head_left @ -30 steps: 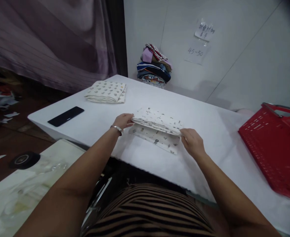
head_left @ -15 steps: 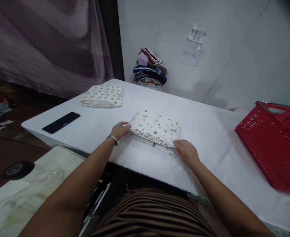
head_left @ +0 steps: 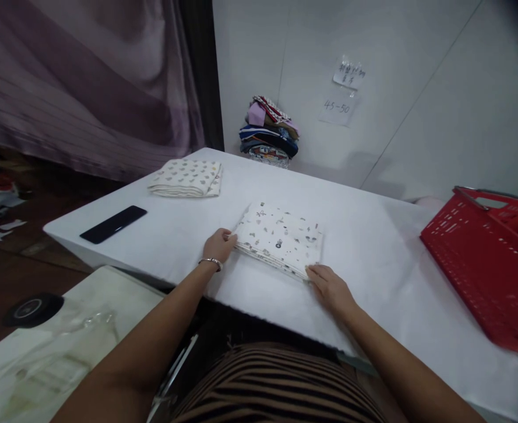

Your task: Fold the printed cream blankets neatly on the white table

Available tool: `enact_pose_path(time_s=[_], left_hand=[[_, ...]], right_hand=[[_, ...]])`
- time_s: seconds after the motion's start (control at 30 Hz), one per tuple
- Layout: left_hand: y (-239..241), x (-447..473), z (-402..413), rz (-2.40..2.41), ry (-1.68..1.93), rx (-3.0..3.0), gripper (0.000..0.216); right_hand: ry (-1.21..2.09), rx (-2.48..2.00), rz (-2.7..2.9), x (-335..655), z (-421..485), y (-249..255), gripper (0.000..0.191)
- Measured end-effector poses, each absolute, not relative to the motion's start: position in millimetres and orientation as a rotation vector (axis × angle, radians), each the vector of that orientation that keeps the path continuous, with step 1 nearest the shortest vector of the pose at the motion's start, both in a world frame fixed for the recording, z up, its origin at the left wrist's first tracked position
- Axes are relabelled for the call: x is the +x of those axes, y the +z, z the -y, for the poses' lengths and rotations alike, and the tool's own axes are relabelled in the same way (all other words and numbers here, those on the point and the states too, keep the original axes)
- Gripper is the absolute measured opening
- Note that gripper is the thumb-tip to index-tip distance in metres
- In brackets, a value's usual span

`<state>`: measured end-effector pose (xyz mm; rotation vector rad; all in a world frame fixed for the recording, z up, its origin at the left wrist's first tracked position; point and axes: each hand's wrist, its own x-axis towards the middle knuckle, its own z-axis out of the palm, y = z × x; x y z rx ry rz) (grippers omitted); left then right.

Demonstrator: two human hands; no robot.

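Pinching near corners in head view, left hand [head_left: 221, 244] and right hand [head_left: 329, 286] hold the printed cloth [head_left: 280, 235] flat by the worktop's [head_left: 368, 252] near edge; lower flap, exposed a second ago, now covered: fold looks closed.

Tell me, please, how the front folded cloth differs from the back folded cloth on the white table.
The front folded cloth has small, mixed motifs scattered on white, while the back folded cloth has mostly grey motifs in rows on cream. The left hand and right hand touch the front folded cloth's near corners; no hand touches the back folded cloth. Both lie folded on the white table.
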<state>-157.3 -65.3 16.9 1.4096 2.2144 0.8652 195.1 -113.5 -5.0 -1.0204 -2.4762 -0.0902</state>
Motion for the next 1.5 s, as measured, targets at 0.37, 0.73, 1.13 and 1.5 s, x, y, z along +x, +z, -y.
enact_pose_path(time_s=[0.37,0.73,1.13,1.5], left_hand=[[10,-161,69,-2.098,0.948,1.419,0.036],[15,-163,68,-1.916,1.202,2.170,0.022],[29,-141,57,-1.449,0.525,2.611,0.018],[28,-147,61,-1.305,0.678,2.601,0.026]], right_hand=[[0.058,-1.048,2.453,183,112,19,0.022],[0.305,-1.004,2.431,108,80,35,0.019],[0.396,-1.279,2.510,92,69,38,0.017],[0.275,-1.095,2.533,96,73,29,0.021]])
